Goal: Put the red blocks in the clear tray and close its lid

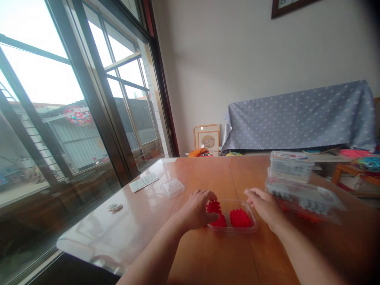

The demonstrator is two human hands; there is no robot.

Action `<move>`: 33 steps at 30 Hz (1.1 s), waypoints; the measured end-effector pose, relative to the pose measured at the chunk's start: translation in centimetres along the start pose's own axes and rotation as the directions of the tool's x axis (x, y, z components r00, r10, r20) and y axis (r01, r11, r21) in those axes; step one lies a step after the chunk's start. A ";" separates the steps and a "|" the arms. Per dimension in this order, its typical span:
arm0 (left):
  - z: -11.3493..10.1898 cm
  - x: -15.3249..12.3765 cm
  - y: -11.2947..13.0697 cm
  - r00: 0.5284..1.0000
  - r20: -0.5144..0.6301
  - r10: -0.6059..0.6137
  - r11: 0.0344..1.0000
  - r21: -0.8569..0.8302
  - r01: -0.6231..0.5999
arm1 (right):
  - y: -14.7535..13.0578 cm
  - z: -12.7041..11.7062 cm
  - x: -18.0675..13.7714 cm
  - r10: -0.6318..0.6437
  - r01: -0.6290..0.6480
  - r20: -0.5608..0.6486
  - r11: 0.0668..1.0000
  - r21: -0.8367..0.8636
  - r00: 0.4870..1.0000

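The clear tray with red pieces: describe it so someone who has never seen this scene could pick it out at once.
On the wooden table beside the window, look at the near end, between the left hand and the right hand. The shallow clear tray there holds only red toothed pieces; the stacked clear boxes to its right show grey ones too.

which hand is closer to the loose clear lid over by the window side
Left. The left hand sits at the left end of the clear tray, a short way from the lid; the right hand is at the tray's right end, farther off.
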State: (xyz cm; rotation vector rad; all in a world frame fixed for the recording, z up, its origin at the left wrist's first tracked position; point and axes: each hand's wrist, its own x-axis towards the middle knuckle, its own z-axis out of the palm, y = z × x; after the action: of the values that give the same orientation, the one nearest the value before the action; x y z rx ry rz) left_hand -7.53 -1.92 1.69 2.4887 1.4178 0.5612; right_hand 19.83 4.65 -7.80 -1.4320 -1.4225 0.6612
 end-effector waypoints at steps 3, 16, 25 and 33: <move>0.8 0.4 0.8 0.997 0.078 -0.014 1.000 0.012 0.013 | 0.1 0.0 0.0 -0.009 0.009 -0.002 1.000 -0.003 1.000; -0.1 -0.5 -2.5 0.997 0.005 -0.080 0.996 0.034 0.079 | 0.2 -0.2 0.1 -0.024 0.024 -0.014 1.000 0.014 1.000; 0.7 -3.1 -5.8 0.969 0.134 -0.209 0.978 0.021 0.208 | 0.0 -0.2 -0.2 -0.010 0.010 0.011 1.000 0.016 1.000; 1.0 -3.2 -6.6 0.976 0.028 -0.217 0.976 0.020 0.217 | 0.1 -0.1 0.0 -0.028 0.028 -0.004 1.000 -0.006 1.000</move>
State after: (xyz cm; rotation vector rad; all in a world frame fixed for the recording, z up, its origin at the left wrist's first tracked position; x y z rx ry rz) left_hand -13.66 -1.33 -2.36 2.3026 1.6610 0.4677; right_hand 19.93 4.68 -7.87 -1.4148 -1.4405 0.6362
